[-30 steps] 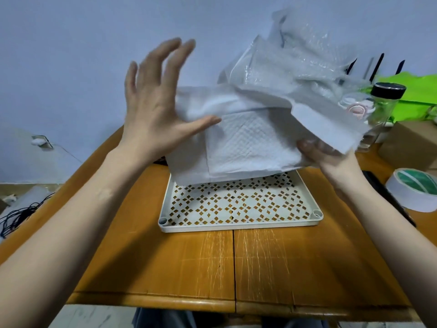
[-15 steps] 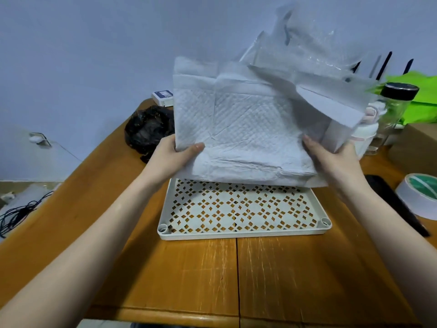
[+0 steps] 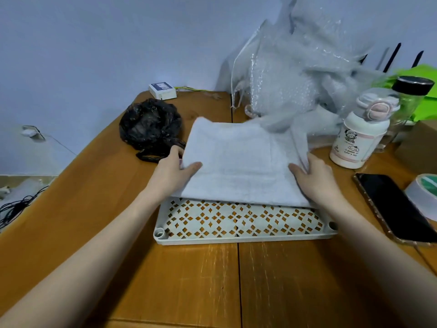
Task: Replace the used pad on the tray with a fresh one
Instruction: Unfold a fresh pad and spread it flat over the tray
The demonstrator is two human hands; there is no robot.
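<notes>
Folded white pad (image 3: 238, 162) over the far part of the tray (image 3: 236, 237), near edge just above the lattice, far edge reaching past the tray toward the bubble wrap (image 3: 295, 74). Whether resting on the tray or held a little clear of it: cannot tell.

Left hand (image 3: 172, 176) at the pad's left edge, thumb on top, fingers tucked out of sight beneath, so pinching the edge. Right hand (image 3: 314, 178) at the right edge in the same manner, thumb on top, fingers hidden under the fold. Neither hand spread flat, neither pressed against the other.

Handling, judged from the look of it: light, soft, limp, layered like quilted paper with a thin backing. No stiffness to speak of; likely to sag in the middle if carried by one edge and to fold back on itself when let go. Not fragile, though probably easy to tear or crease under a hard tug. Surface matt, so little risk of slipping from the fingers.

Best hold: both side edges at once, as now, thumbs above and fingers below, kept taut between the hands. For unfolding, better to take the loose near flap at its corners, draw it toward the tray's near rim, then smooth flat with open palms.

Black bag (image 3: 151, 129) far left, bottle (image 3: 359, 136) and phone (image 3: 395, 209) right, well clear.
</notes>
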